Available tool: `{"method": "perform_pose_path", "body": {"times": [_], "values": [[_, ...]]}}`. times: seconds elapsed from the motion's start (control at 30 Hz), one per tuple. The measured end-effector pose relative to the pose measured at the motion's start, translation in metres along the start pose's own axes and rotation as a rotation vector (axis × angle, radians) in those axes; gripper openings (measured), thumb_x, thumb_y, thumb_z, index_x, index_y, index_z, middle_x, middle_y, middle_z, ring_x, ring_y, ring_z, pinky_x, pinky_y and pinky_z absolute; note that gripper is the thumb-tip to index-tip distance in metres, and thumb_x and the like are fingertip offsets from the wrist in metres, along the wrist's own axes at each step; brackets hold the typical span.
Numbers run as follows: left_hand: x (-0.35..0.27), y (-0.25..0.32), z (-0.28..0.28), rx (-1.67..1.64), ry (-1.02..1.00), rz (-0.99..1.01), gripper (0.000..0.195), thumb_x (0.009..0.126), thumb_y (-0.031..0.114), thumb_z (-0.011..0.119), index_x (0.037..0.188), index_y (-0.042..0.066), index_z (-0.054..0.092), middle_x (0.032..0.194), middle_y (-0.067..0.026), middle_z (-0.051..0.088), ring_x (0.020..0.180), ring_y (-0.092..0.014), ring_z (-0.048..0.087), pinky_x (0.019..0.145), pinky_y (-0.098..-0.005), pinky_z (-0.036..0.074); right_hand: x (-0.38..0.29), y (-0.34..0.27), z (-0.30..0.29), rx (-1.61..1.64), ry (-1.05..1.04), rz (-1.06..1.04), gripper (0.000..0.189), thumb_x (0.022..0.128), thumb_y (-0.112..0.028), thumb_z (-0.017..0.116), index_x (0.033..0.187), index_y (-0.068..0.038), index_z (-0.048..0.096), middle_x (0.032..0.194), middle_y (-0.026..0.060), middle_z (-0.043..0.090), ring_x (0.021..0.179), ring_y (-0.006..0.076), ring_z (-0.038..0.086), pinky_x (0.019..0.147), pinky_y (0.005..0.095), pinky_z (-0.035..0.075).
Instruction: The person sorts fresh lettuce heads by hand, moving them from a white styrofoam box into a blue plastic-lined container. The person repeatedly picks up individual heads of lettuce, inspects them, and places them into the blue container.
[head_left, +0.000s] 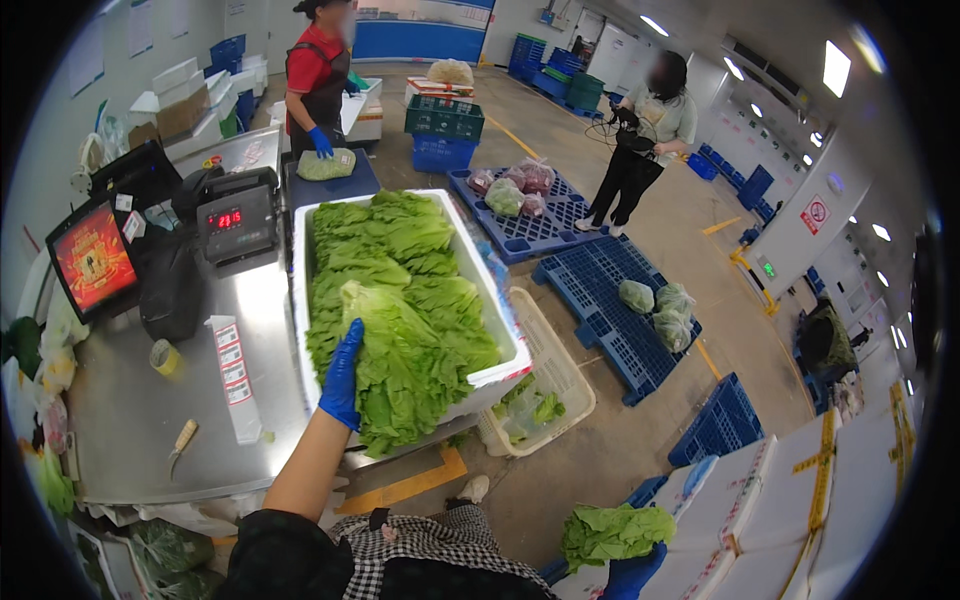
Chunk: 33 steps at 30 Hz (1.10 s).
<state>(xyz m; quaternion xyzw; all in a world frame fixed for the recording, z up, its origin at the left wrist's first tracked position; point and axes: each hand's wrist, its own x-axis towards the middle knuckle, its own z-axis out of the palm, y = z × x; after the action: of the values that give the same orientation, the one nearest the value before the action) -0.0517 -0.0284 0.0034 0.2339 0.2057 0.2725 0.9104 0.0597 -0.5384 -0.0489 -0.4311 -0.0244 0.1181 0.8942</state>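
Note:
A white foam box (301, 300) full of leafy green lettuce (390, 247) stands at the edge of the steel table. My left hand (344, 379), in a blue glove, is closed around the side of a lettuce head (397, 345) at the box's near end; its leaves hang over the near wall. Low on the right, my gloved right hand (636, 574) holds another lettuce head (611, 534) beside stacked white foam boxes. A strip of printed labels (234, 367), a tape roll (166, 358) and a knife with a pale handle (184, 436) lie on the table.
A scale (238, 223) and a screen (94, 259) stand on the steel table (150, 405). A cream crate (577, 390) with leaves sits on the floor. Beyond are blue pallets (592, 300) with bagged vegetables. One person (319, 82) touches a bag; another (645, 135) holds cables.

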Motion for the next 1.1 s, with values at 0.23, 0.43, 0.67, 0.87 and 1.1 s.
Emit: {"method": "perform_pose_path", "body": {"times": [0.23,0.43,0.67,0.87,1.1], "values": [[0.064,-0.047,0.071,-0.019,-0.01,0.134,0.062,0.091,0.054,0.048,0.137,0.013,0.045,0.134,-0.0104,0.051,0.119,-0.028,0.051,0.101,-0.0446,0.042,0.184,-0.019,0.041,0.013,-0.337,0.162,0.071,0.073,-0.034,0.064,0.133,-0.003,0.041,0.122,0.0178,0.053,0.123,0.0332,0.046,0.103,0.0479,0.037],[0.099,-0.082,0.114,-0.017,-0.006,0.052,0.063,0.091,0.054,0.048,0.138,0.012,0.043,0.133,-0.0136,0.051,0.118,-0.033,0.052,0.1,-0.0492,0.042,0.295,-0.003,0.176,-0.576,-1.149,-0.099,0.052,0.067,-0.026,0.073,0.112,-0.003,0.059,0.116,0.0124,0.057,0.116,0.0278,0.049,0.101,0.0393,0.037],[0.154,-0.099,0.12,-0.06,-0.099,-0.099,0.064,0.092,0.054,0.045,0.139,0.009,0.041,0.134,-0.0162,0.049,0.12,-0.033,0.05,0.103,-0.0492,0.04,0.33,0.047,0.259,-0.409,-1.364,-0.034,0.06,0.07,-0.029,0.073,0.121,-0.002,0.056,0.144,0.0161,0.037,0.132,0.0307,0.036,0.108,0.0405,0.029],[0.197,-0.099,0.112,-0.024,-0.014,-0.004,0.064,0.092,0.052,0.046,0.138,0.007,0.042,0.133,-0.0153,0.05,0.119,-0.032,0.051,0.101,-0.048,0.042,0.343,0.081,0.257,-0.874,-1.308,0.224,0.059,0.071,-0.017,0.074,0.123,-0.004,0.051,0.109,0.0071,0.057,0.1,0.018,0.055,0.089,0.0331,0.044],[0.179,-0.002,0.085,0.611,0.49,0.781,0.057,0.089,0.03,0.063,0.134,0.003,0.043,0.121,-0.0123,0.056,0.104,-0.023,0.058,0.091,-0.0338,0.049,0.4,0.069,0.111,-0.392,-0.525,0.555,0.05,0.071,-0.004,0.067,0.119,0.0,0.053,0.11,0.01,0.061,0.099,0.0203,0.061,0.088,0.0315,0.049]]}}
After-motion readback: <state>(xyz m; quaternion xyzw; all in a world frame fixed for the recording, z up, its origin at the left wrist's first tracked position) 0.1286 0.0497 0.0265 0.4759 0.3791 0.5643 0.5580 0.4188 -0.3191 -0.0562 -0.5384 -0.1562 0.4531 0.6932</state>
